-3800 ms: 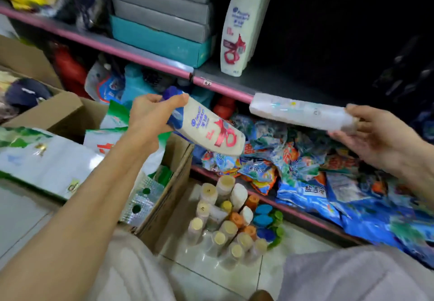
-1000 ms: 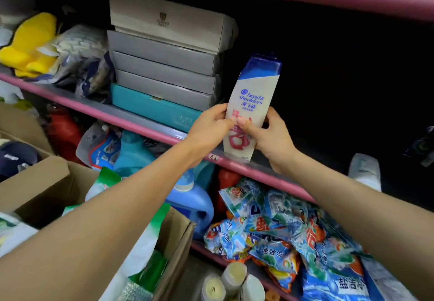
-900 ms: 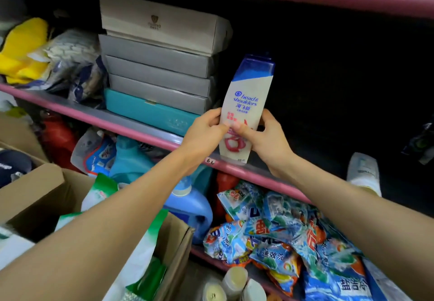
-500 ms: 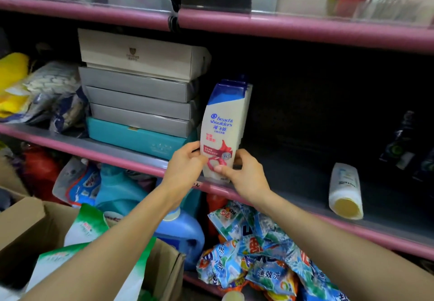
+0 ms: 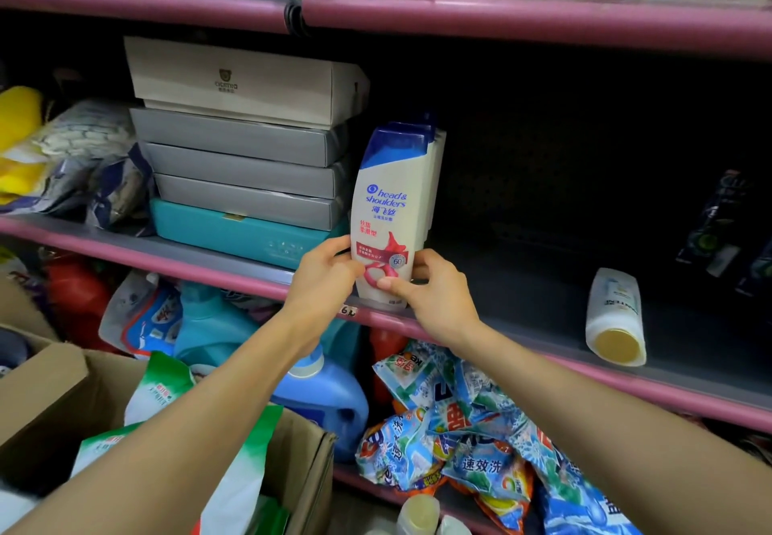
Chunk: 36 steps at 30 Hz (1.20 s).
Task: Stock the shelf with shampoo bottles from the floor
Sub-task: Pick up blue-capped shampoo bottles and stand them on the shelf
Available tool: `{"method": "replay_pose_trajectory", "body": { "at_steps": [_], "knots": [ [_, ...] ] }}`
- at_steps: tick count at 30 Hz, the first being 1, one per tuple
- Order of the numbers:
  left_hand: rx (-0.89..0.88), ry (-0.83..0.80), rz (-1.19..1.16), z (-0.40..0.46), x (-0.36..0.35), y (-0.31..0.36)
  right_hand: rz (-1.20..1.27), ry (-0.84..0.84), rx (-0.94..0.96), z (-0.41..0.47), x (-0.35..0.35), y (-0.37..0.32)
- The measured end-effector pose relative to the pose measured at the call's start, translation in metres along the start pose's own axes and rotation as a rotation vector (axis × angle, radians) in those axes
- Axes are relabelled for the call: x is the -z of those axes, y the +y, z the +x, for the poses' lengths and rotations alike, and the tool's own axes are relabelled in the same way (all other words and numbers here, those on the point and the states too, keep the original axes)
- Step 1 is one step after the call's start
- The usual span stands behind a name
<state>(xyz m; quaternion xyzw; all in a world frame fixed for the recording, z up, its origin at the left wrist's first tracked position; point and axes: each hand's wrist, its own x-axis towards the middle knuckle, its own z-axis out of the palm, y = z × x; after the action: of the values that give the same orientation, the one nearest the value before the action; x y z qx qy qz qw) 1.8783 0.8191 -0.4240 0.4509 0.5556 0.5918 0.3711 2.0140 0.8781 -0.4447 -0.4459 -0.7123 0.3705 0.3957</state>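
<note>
On the middle shelf (image 5: 522, 284), my left hand (image 5: 323, 279) and right hand (image 5: 434, 292) both grip an upright shampoo bottle (image 5: 386, 217) at the front edge. I judge stocking barely begun: one pale bottle (image 5: 614, 317) lies sideways, more bottles (image 5: 417, 513) wait below.

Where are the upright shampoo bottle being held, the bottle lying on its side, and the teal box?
upright shampoo bottle (image 5: 386, 204), head view, on its front label.
bottle lying on its side (image 5: 614, 309), head view, on its white body above the gold cap.
teal box (image 5: 234, 234), head view, on its front face.

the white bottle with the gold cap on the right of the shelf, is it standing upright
No, the white bottle lies on its side on the shelf, its gold cap facing the camera.
</note>
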Motion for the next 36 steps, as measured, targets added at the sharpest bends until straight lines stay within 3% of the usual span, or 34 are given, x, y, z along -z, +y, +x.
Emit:
{"method": "replay_pose_trajectory", "body": {
  "at_steps": [36],
  "knots": [
    [0.024, 0.011, 0.048, -0.0019, -0.0023, -0.0034, -0.026, -0.002, 0.008, -0.0047, -0.0002, -0.0017]
  ]
}}
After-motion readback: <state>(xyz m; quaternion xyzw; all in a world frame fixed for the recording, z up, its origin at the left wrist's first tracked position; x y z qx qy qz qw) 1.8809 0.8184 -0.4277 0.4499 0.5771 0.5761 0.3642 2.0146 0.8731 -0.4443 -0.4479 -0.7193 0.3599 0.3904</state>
